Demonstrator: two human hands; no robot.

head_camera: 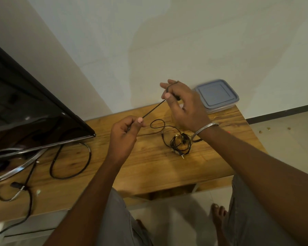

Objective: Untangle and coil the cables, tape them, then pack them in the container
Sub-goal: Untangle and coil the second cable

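A thin black cable [153, 109] is stretched taut between my two hands above the wooden table [149, 166]. My left hand [125, 135] pinches its lower end between thumb and curled fingers. My right hand [183, 107], wearing a silver bangle, pinches the upper end, with the cable looped over its index finger. Below my right wrist a coiled bundle of thin black cable [180, 143] lies on the table, one loose loop [157, 124] trailing toward my left hand. The clear container with a grey-blue lid [216, 95] stands shut at the table's far right corner.
A black TV screen [25, 103] on a metal stand fills the left side. Thick black power cables [69, 162] loop across the table in front of it. The table ends just right of the container; pale floor and my bare feet lie below.
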